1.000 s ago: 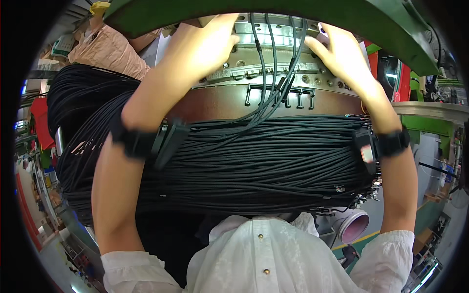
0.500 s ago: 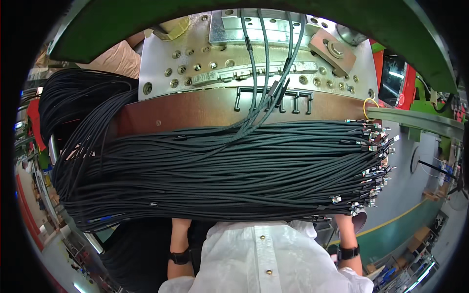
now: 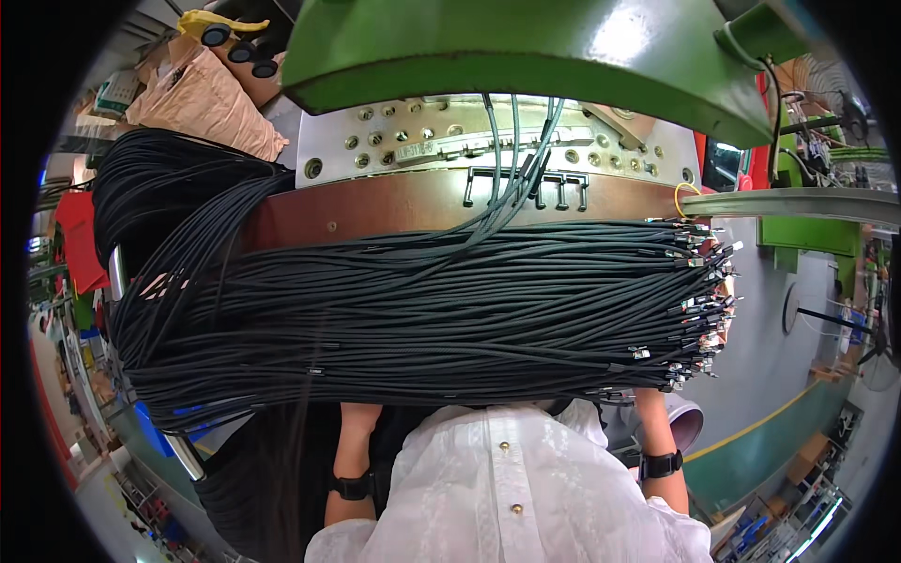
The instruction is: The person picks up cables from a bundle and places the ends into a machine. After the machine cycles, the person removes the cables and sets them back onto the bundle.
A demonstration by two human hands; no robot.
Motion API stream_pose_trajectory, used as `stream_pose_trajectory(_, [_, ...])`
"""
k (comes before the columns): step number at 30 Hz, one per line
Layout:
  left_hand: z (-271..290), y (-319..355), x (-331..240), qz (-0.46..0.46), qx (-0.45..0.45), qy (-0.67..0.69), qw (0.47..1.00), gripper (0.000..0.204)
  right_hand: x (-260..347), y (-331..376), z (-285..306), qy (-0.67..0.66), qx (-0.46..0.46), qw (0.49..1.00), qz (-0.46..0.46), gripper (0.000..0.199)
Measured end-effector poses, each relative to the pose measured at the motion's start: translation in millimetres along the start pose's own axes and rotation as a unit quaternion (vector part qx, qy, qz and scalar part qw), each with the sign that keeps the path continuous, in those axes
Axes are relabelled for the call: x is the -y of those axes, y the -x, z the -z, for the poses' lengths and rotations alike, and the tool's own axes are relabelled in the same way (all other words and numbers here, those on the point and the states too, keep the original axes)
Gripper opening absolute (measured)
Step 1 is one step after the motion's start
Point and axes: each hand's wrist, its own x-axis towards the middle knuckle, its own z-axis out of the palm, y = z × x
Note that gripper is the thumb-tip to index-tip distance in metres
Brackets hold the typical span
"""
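A thick bundle of dark cables [image 3: 422, 324] stretches from left to right in front of me, with small metal-tipped connectors [image 3: 706, 328] crowded at its right end. My left hand [image 3: 360, 415] reaches beneath the bundle's near edge, left of my body. Near the connector end, my right hand [image 3: 649, 402] goes under the same edge. The cables hide the fingers of both hands, so their grip does not show. A few cables [image 3: 511, 178] rise from the bundle across a black slotted holder [image 3: 574, 199] to a drilled metal plate [image 3: 324, 131] beyond.
A green machine part [image 3: 526, 56] overhangs the plate. More cables [image 3: 141, 188] hang in a heap at the left, by a metal tube [image 3: 188, 457]. A grey rail [image 3: 798, 203] juts in from the right. Crumpled brown paper [image 3: 202, 103] lies at the far left.
My viewpoint has shifted, so the green machine part covers more of the plate and the brown paper shows more. Both hands remain under the bundle's near edge.
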Motion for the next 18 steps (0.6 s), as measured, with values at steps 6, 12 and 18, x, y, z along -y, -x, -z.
stream_pose_trajectory(6, [6.0,11.4,-50.3,0.054,0.088,-0.176,0.979,0.021,-15.5,2.0,22.4,0.046,0.086,0.995,0.014,0.033])
stream_pose_trajectory(12, [51.6,30.7,-180.3,-0.202,0.489,-0.068,0.846,0.041,34.0,-46.2,168.6,-0.216,-0.281,0.935,0.019,0.020])
stream_pose_trajectory(18, [-71.1,2.5,-288.3,-0.526,0.346,-0.150,0.762,0.065,238.0,-122.9,203.3,-0.131,-0.011,0.908,0.399,0.023])
